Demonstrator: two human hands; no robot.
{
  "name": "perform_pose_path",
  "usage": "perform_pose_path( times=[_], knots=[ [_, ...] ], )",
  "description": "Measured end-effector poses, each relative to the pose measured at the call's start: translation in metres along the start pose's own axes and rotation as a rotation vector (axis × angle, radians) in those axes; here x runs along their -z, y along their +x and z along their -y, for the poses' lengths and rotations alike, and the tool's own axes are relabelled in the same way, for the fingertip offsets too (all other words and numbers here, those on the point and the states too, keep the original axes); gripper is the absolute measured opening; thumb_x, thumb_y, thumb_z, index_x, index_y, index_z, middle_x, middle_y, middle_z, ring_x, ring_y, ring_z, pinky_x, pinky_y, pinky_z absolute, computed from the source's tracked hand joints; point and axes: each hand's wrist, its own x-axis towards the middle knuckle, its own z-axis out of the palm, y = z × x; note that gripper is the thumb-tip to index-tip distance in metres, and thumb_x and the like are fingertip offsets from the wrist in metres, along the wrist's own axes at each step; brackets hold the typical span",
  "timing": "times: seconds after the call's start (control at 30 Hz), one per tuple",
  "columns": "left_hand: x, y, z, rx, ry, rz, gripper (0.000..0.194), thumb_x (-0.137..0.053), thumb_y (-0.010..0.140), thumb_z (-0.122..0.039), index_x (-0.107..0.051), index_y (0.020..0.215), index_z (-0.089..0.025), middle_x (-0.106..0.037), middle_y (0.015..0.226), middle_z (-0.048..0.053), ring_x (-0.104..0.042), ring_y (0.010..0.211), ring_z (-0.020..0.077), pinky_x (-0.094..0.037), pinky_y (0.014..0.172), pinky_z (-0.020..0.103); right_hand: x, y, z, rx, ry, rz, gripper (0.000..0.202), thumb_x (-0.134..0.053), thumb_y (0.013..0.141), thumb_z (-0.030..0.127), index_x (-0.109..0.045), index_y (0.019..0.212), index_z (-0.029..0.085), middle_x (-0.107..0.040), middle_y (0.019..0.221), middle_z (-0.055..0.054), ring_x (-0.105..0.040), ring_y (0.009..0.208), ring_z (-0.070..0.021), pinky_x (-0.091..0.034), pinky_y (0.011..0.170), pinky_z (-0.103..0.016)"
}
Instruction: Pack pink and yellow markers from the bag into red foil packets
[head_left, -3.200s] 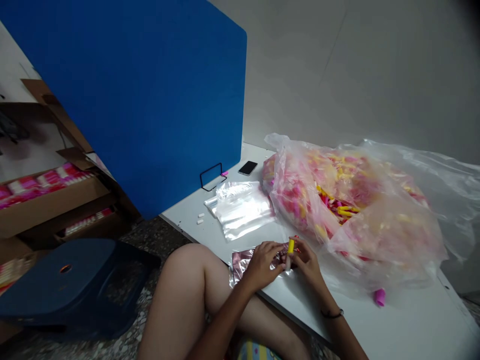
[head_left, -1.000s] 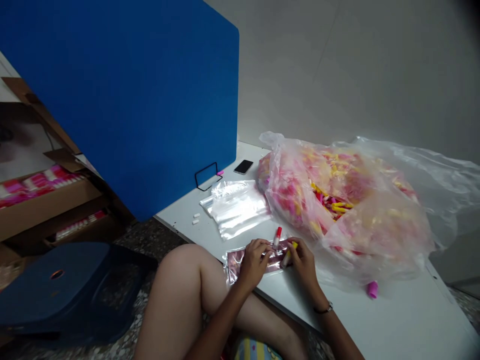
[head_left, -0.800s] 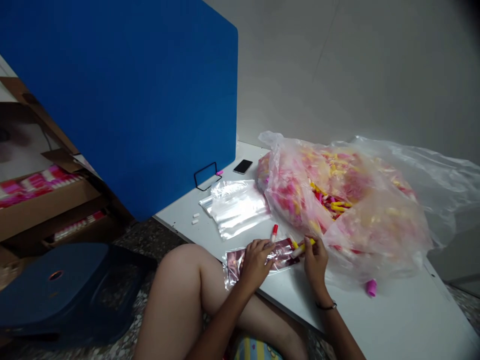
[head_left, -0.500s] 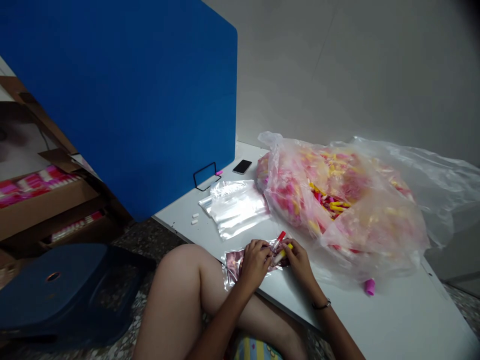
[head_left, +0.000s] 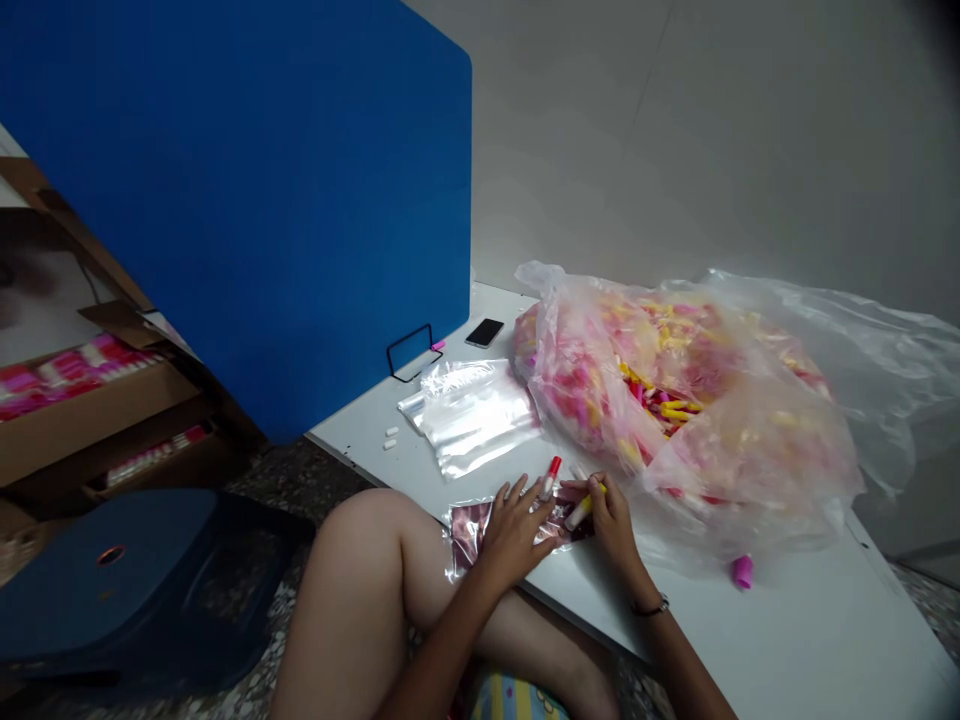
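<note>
My left hand (head_left: 515,532) lies with its fingers spread over a clear plastic bag (head_left: 466,532) at the table's near edge. By its fingertips is a small clear-and-red tube (head_left: 552,474); whether the fingers touch it I cannot tell. In my right hand (head_left: 613,520) a similar yellow-and-white tube (head_left: 581,511) is pinched between thumb and fingers, slanted over the bag's right end. A whitish piece near the right fingers is too small to make out.
A large translucent sack (head_left: 592,390) of red, yellow and pink pieces fills the table's right. Flat clear bags (head_left: 480,420), a phone (head_left: 484,333), a wire stand (head_left: 411,352) and two white bits lie further back. A pink piece (head_left: 742,572) sits at right. A blue panel (head_left: 300,200) rises at left.
The fingers of my left hand have spread and flattened on the bag. My right hand has shifted slightly right with the yellow-and-white tube, and the two tubes are further apart.
</note>
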Motion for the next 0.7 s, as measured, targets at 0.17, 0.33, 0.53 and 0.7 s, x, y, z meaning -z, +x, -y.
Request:
perform_pose_path(
  times=[0.17,0.33,0.53,0.7],
  knots=[
    [0.000,0.002,0.002,0.010,-0.061,-0.012,0.027,-0.068,0.079,-0.026,-0.068,0.105,-0.034,-0.051,0.137,-0.001,-0.035,0.134,0.0288,-0.026,0.110,0.053,-0.003,0.001,-0.004,-0.057,0.122,0.112,0.041,-0.049,0.085,0.062,-0.046,0.080,0.021,-0.070,0.087,-0.007,-0.066,0.070,-0.0197,-0.053,0.069,-0.035],
    [-0.001,0.001,0.003,-0.010,-0.085,-0.030,0.019,-0.060,0.086,-0.026,-0.070,0.099,-0.035,-0.054,0.134,-0.002,-0.037,0.132,0.0253,-0.030,0.107,0.050,-0.008,0.004,-0.007,-0.040,0.130,0.107,0.040,-0.051,0.085,0.061,-0.043,0.079,0.022,-0.070,0.100,-0.008,-0.065,0.096,-0.0226,-0.048,0.089,-0.038],
    [0.002,-0.001,0.002,-0.023,-0.157,-0.094,0.027,-0.056,0.089,-0.025,-0.066,0.111,-0.037,-0.056,0.132,-0.002,-0.047,0.122,0.0218,-0.033,0.103,0.047,0.002,0.002,0.004,0.073,0.017,-0.151,0.040,-0.042,0.090,0.058,-0.045,0.078,0.020,-0.070,0.088,-0.009,-0.063,0.070,-0.0178,-0.049,0.068,-0.031],
    [0.003,-0.001,0.005,-0.054,-0.242,-0.177,0.024,-0.055,0.090,-0.027,-0.067,0.110,-0.032,-0.059,0.128,0.002,-0.053,0.112,0.0199,-0.039,0.095,0.043,0.019,0.000,0.015,0.186,0.037,-0.643,0.035,-0.043,0.090,0.055,-0.039,0.085,0.021,-0.064,0.069,-0.001,-0.051,0.046,-0.0115,-0.039,0.043,-0.021]
  ],
)
